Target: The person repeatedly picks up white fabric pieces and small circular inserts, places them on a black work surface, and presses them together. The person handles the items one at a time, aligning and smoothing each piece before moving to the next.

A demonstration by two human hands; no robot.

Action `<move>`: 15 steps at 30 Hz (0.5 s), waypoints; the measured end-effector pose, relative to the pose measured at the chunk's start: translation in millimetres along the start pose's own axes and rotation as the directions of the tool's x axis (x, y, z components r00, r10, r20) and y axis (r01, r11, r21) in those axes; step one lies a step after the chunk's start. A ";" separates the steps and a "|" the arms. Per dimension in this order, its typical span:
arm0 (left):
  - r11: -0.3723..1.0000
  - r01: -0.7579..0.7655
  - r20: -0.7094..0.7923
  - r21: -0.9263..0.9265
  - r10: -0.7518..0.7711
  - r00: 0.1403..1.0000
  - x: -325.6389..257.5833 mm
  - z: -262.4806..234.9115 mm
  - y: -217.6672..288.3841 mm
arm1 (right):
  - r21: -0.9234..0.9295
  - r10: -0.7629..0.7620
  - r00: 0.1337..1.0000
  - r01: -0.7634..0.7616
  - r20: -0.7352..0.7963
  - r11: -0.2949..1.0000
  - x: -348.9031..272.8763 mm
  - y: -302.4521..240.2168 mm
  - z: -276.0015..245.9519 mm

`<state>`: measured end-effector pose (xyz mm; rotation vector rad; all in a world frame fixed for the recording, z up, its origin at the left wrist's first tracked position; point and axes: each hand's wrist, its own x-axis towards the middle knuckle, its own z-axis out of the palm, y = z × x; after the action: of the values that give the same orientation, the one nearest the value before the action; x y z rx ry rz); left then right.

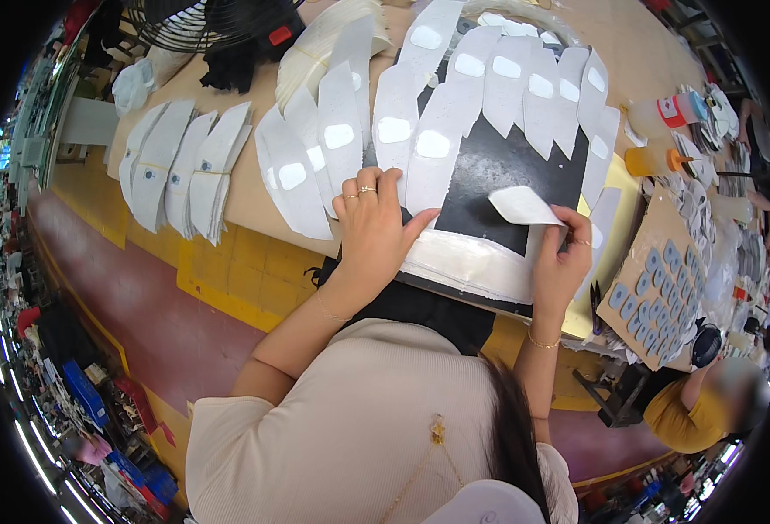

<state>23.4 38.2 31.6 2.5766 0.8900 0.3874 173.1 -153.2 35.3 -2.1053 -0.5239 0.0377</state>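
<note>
My right hand (561, 260) pinches the edge of a small white fabric piece (521, 206) between thumb and fingers, holding it raised over a black board (516, 170). With its thumb stretched away from its fingers, my left hand (369, 223) rests on the lower ends of long pale-grey fabric strips (437, 162). These strips lie fanned out in overlapping rows, several with a white rounded patch (432, 144). Below both hands, a stack of white sheets (468, 265) lies along the board's near edge.
Banded bundles of grey strips (160, 166) lie at left. A black fan (206, 22) stands behind them. To the right are a clear bottle with a blue cap (671, 111), an orange bottle (651, 161) and cardboard (638, 262) with grey-blue pieces. Another person (690, 406) is at lower right.
</note>
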 end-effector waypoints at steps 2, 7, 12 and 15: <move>0.999 0.026 0.027 0.029 -0.027 0.999 3.8 0.4 2.8 | 0.289 0.013 0.993 0.021 -0.117 0.957 -3.8 5.0 -2.3; 0.994 -0.023 0.007 -0.106 0.024 1.000 4.8 3.5 5.8 | 0.444 -0.002 0.960 0.131 -0.280 0.887 -1.3 -7.4 -24.0; 0.870 -0.006 0.040 -0.494 0.030 0.999 15.9 -4.4 15.3 | 0.592 0.047 0.946 0.161 -0.320 0.790 -5.6 3.5 -51.9; 0.640 0.132 0.186 -0.757 0.018 0.982 36.4 -34.9 41.0 | 0.829 0.158 0.951 0.143 -0.266 0.540 -6.5 3.2 -69.1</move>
<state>59.6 41.0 85.5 1.7377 0.5556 0.3981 183.9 -212.2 70.5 -1.0965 -0.2106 -0.0352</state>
